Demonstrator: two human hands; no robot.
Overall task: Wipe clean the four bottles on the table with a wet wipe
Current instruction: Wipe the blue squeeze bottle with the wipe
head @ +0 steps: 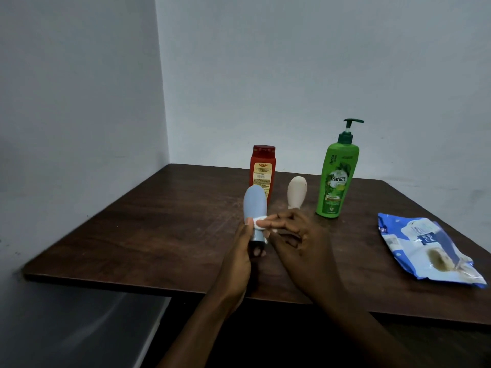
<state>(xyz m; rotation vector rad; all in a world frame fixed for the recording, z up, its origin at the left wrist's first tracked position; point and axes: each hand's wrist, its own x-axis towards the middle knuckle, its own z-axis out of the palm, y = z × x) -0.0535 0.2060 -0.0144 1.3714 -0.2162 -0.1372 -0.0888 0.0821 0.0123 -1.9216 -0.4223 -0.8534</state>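
Well inside table (159, 235) edges (bottle (254, 205) held).

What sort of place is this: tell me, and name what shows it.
Probably a plain room at home: a dark wooden table in a corner of bare pale walls, toiletry bottles like the green pump bottle, and a wet-wipe pack.
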